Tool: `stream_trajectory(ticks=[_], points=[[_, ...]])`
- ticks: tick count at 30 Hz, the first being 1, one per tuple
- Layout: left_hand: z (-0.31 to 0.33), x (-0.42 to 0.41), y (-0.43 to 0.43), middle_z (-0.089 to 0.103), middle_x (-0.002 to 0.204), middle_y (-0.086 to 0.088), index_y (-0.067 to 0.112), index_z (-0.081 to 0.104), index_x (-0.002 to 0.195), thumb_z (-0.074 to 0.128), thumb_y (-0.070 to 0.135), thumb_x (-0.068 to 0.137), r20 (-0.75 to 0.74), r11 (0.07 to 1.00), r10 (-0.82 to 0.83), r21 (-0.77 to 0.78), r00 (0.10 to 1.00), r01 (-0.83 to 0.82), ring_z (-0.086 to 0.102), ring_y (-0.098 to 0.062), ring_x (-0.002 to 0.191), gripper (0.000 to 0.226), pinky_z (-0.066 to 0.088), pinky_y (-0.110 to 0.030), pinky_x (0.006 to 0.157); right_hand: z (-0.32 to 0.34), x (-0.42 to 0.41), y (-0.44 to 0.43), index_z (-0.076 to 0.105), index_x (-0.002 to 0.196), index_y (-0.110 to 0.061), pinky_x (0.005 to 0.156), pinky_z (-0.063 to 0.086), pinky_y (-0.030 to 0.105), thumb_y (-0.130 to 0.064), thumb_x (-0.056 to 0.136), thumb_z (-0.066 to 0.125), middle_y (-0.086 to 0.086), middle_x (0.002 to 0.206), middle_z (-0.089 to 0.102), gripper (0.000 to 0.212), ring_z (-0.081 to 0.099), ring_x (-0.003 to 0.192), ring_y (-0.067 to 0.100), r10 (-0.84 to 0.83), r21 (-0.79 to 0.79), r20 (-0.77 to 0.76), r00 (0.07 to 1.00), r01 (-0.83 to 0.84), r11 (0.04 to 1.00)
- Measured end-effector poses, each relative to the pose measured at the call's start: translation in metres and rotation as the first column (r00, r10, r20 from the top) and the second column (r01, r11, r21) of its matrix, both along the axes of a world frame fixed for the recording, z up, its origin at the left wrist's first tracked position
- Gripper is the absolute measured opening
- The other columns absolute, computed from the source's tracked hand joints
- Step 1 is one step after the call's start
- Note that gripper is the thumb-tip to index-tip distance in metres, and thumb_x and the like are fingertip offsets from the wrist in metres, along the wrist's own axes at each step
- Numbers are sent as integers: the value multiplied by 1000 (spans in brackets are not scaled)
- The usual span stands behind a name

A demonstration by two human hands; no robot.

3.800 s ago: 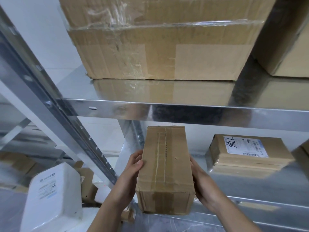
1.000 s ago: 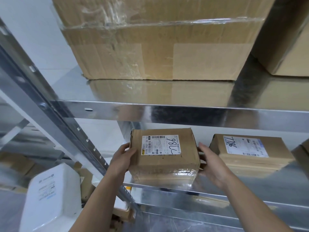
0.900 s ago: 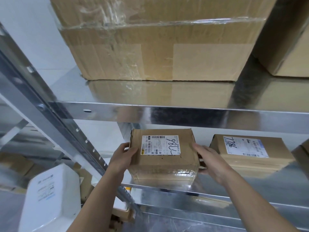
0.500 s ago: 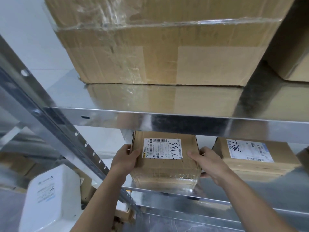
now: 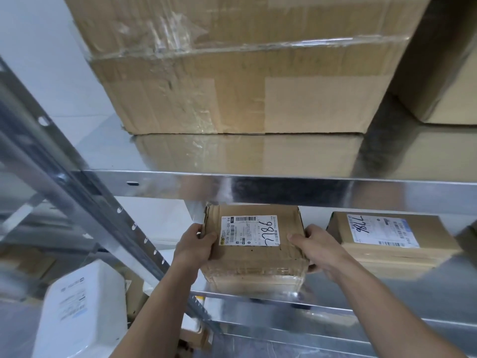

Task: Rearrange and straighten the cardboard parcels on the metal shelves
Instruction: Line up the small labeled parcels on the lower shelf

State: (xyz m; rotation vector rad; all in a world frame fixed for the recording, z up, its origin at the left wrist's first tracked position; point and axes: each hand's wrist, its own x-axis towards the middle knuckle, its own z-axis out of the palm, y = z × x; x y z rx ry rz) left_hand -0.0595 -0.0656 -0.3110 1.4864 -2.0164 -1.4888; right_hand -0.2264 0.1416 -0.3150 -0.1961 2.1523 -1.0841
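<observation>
Both hands grasp small parcel: left hand on left side, right hand on right side. Parcel sits at lower shelf front edge, near left end, beside flat labelled parcel. Step: squaring it up. Next: likely push back, align with neighbour, release.

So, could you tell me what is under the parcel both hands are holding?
The parcel sits on the lower metal shelf; its underside is covered, so anything between them cannot be seen.
</observation>
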Motion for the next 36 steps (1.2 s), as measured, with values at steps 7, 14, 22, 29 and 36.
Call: stream_trajectory(ticks=[7,14,22,29,36], points=[[6,6,0,66,110,1,20,58,117,56,20,101,-96,992,-15,123,995,27,63,-18,98,17,51,-35,84,4,0,13,63,124,-24,96,56,48,-60,87,68,-1,115,74,51,67,110,22,-31,-149,177,984,58,987],[14,30,7,70,106,-5,19,57,117,47,14,99,-229,975,19,219,973,32,63,-23,101,21,51,-40,81,12,13,28,71,118,-21,87,57,50,-53,104,47,9,116,76,42,66,116,28,-104,-363,394,913,259,895],[17,40,17,64,121,-1,29,47,137,46,38,105,-353,961,55,271,934,46,62,-22,110,33,48,-44,101,10,17,26,61,126,-31,89,57,54,-59,100,51,10,128,65,40,59,123,31,-136,-395,337,932,271,878],[20,35,23,78,97,1,25,67,115,37,50,106,-313,959,-21,261,949,108,73,-15,79,40,49,-31,65,8,19,26,61,133,-28,106,49,50,-63,83,68,-5,121,73,61,65,117,18,-85,-389,193,977,156,908],[5,27,17,73,112,-8,21,67,116,61,53,86,-186,963,-42,254,982,90,71,-33,97,45,54,-41,63,-2,17,22,54,141,-24,91,52,35,-54,88,73,-2,128,70,65,67,113,16,-37,-336,160,986,90,937]])
